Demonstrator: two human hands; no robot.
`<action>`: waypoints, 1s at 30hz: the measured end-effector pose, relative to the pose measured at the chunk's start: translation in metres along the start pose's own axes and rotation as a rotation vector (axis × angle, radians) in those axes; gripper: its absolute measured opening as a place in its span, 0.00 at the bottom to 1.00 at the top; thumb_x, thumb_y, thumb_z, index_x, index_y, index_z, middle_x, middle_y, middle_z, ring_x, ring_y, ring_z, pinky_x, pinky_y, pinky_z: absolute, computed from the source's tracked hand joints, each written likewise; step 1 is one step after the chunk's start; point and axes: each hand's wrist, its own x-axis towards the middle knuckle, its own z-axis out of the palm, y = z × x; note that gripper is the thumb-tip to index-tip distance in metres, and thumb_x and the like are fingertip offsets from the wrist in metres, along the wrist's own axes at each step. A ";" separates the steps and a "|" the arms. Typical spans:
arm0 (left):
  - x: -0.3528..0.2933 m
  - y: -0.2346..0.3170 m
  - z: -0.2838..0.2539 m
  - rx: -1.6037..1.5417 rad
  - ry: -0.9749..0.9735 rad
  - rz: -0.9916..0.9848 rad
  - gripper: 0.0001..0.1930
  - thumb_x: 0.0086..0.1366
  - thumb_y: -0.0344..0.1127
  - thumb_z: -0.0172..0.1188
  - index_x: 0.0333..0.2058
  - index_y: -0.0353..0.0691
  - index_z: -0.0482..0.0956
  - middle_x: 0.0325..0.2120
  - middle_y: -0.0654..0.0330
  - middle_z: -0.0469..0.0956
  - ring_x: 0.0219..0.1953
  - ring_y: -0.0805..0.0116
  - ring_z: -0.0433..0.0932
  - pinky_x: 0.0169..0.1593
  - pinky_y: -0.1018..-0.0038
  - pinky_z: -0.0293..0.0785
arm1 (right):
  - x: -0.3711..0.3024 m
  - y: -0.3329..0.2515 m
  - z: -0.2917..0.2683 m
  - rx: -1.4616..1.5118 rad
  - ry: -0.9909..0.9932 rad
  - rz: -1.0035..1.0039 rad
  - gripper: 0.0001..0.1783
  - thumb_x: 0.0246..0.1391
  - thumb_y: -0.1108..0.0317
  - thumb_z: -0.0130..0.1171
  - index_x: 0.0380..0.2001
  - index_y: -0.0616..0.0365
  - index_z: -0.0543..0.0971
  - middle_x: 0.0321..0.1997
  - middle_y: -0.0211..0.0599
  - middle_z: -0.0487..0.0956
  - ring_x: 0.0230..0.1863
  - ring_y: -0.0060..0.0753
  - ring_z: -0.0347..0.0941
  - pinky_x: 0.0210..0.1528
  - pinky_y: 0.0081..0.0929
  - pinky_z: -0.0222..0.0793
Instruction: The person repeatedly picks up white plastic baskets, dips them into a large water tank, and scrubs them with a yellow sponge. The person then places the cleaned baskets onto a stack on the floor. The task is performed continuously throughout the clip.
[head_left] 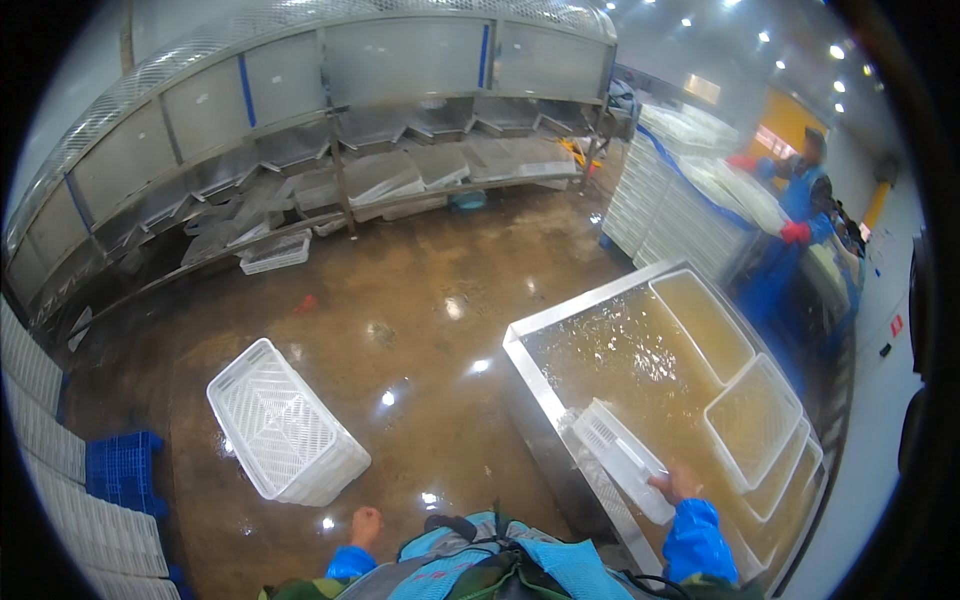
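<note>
My right hand (680, 484) grips the end of a white plastic crate (622, 458), which is tipped on its side at the near-left rim of a metal tank (540, 372). Murky brownish water (610, 345) fills the tank. Several white crates lie in it along the right side, among them a mesh-bottomed crate (752, 420). Down at my left, my left hand (367, 526) is curled closed with nothing visible in it. The nearest thing to it is a stack of white slatted crates (285, 425) standing on the wet floor.
Tall stacks of white crates (665, 205) stand beyond the tank, where a co-worker (800, 190) in blue with red gloves handles a crate. At the far left are more stacked crates (95, 500) and a blue pallet (125, 473). A long metal machine (390, 65) spans the back.
</note>
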 end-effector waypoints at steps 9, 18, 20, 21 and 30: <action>0.104 0.124 0.074 0.304 -0.181 0.339 0.13 0.59 0.38 0.56 0.32 0.32 0.80 0.31 0.48 0.82 0.31 0.54 0.82 0.37 0.63 0.77 | -0.257 0.183 0.060 -0.156 0.204 0.473 0.34 0.36 0.55 0.74 0.49 0.53 0.76 0.54 0.52 0.74 0.59 0.53 0.67 0.63 0.51 0.55; -0.013 0.172 0.139 0.096 -0.571 -0.009 0.08 0.65 0.34 0.54 0.38 0.37 0.75 0.27 0.57 0.77 0.25 0.68 0.79 0.24 0.75 0.74 | -0.248 0.171 0.145 1.109 0.649 1.348 0.40 0.50 0.46 0.65 0.47 0.79 0.74 0.43 0.53 0.79 0.40 0.42 0.78 0.40 0.42 0.73; 0.007 0.155 0.124 0.185 -0.619 -0.053 0.08 0.66 0.35 0.54 0.38 0.37 0.74 0.26 0.58 0.76 0.24 0.68 0.78 0.23 0.73 0.75 | -0.238 0.188 0.167 1.345 0.761 1.473 0.38 0.47 0.52 0.69 0.46 0.81 0.73 0.44 0.54 0.79 0.38 0.43 0.78 0.39 0.44 0.75; 0.003 0.153 0.123 0.180 -0.592 -0.056 0.08 0.66 0.35 0.54 0.38 0.37 0.74 0.26 0.58 0.76 0.24 0.68 0.78 0.23 0.73 0.75 | -0.236 0.202 0.175 1.445 0.740 1.536 0.33 0.46 0.59 0.70 0.45 0.81 0.74 0.43 0.55 0.79 0.39 0.46 0.79 0.41 0.46 0.75; -0.073 0.140 0.091 0.145 -0.362 -0.115 0.06 0.65 0.32 0.54 0.34 0.36 0.74 0.25 0.60 0.75 0.23 0.70 0.76 0.24 0.75 0.71 | -0.162 0.238 0.212 1.340 0.404 1.485 0.23 0.39 0.72 0.64 0.41 0.75 0.78 0.40 0.56 0.80 0.40 0.50 0.78 0.42 0.43 0.74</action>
